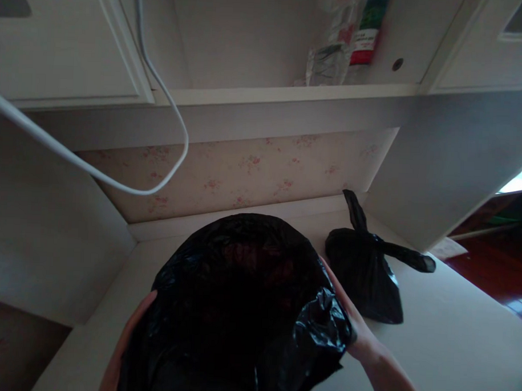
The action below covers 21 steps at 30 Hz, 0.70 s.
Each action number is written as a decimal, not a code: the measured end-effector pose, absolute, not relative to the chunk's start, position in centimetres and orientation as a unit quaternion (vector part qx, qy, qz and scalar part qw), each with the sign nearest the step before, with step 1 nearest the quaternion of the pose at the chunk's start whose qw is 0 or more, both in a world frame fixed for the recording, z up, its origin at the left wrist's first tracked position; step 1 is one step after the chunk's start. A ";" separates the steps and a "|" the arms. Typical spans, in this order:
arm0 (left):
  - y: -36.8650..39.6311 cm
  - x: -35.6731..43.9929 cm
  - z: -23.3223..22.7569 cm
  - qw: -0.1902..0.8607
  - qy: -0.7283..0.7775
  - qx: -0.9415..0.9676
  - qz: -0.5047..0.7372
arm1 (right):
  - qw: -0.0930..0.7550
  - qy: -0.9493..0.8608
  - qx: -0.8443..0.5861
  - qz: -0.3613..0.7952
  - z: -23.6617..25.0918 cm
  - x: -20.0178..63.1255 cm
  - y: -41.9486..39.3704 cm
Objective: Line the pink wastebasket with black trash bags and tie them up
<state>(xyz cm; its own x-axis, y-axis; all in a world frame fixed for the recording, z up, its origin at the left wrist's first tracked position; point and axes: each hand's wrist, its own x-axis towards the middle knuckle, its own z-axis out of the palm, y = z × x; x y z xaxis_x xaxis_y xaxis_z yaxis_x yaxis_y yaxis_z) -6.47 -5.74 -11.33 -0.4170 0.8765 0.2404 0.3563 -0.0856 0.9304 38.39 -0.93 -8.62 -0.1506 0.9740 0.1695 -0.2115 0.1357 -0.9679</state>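
A round bin lined with a black plastic bag (240,297) stands on the white desk (453,339), its mouth wide and dark inside. My left hand (127,339) presses against the bin's left side over the liner. My right hand (350,324) grips its right side, where the liner is bunched into a fold. Just right of the bin lies a small black bag tied shut (365,273), its knot and two tails sticking up and to the right.
A white cable (162,89) hangs in a loop from the upper left. A shelf above holds a clear plastic bottle (330,44). Floral wallpaper (244,178) backs the desk. Red-brown floor (498,272) shows at the right.
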 end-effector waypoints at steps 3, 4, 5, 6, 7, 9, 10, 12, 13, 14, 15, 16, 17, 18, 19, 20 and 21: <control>-5.5 -6.9 -10.2 0.325 0.626 0.462 0.538 | 0.542 -0.529 -0.369 0.539 -7.5 38.2 -0.4; -5.5 -6.6 -9.7 0.335 0.616 0.469 0.537 | 0.544 -0.526 -0.370 0.539 -7.1 38.1 -0.2; -5.5 -6.1 -9.1 0.334 0.605 0.479 0.541 | 0.546 -0.522 -0.370 0.540 -6.7 38.0 0.1; -5.5 -5.4 -8.4 0.328 0.596 0.485 0.549 | 0.548 -0.519 -0.366 0.544 -6.3 38.0 0.4; -5.5 -4.7 -7.7 0.324 0.588 0.490 0.556 | 0.551 -0.517 -0.362 0.547 -5.9 37.9 0.8; -5.5 -3.1 -6.6 0.319 0.583 0.487 0.567 | 0.552 -0.514 -0.348 0.556 -5.1 37.8 1.5; -5.6 -2.4 -6.1 0.319 0.582 0.483 0.571 | 0.550 -0.514 -0.343 0.562 -4.7 37.8 1.8; -5.7 -1.3 -5.4 0.316 0.578 0.484 0.576 | 0.542 -0.511 -0.338 0.575 -3.9 37.7 2.2; -5.8 -1.0 -5.1 0.312 0.576 0.489 0.576 | 0.538 -0.508 -0.339 0.580 -3.5 37.6 2.3; -5.9 -0.7 -4.8 0.307 0.572 0.497 0.576 | 0.533 -0.505 -0.345 0.585 -3.2 37.6 2.3; -6.1 -0.4 -4.4 0.301 0.568 0.512 0.570 | 0.532 -0.500 -0.355 0.584 -2.9 37.5 2.3; -6.2 -0.2 -4.0 0.293 0.565 0.529 0.561 | 0.534 -0.494 -0.367 0.579 -2.7 37.4 2.2; -6.4 -0.1 -3.6 0.285 0.562 0.548 0.550 | 0.540 -0.490 -0.380 0.569 -2.5 37.3 2.2; -6.5 0.1 -3.3 0.275 0.560 0.564 0.541 | 0.546 -0.489 -0.392 0.556 -2.5 37.2 2.2; -6.6 0.3 -3.0 0.261 0.560 0.577 0.534 | 0.551 -0.491 -0.401 0.543 -2.5 37.1 2.1; -6.7 0.5 -2.8 0.247 0.561 0.586 0.530 | 0.554 -0.496 -0.407 0.530 -2.6 37.0 2.2; -6.7 0.7 -2.7 0.235 0.561 0.596 0.525 | 0.557 -0.502 -0.411 0.518 -2.7 36.9 2.2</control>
<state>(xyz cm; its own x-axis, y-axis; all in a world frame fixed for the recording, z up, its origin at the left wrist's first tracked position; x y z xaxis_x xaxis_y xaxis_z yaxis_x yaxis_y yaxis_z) 0.66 -6.72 -2.70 -0.1787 0.9151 0.3615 0.4214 -0.2608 0.8685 36.92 2.23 -2.67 -0.0419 0.9901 0.1339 -0.1645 0.1254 -0.9784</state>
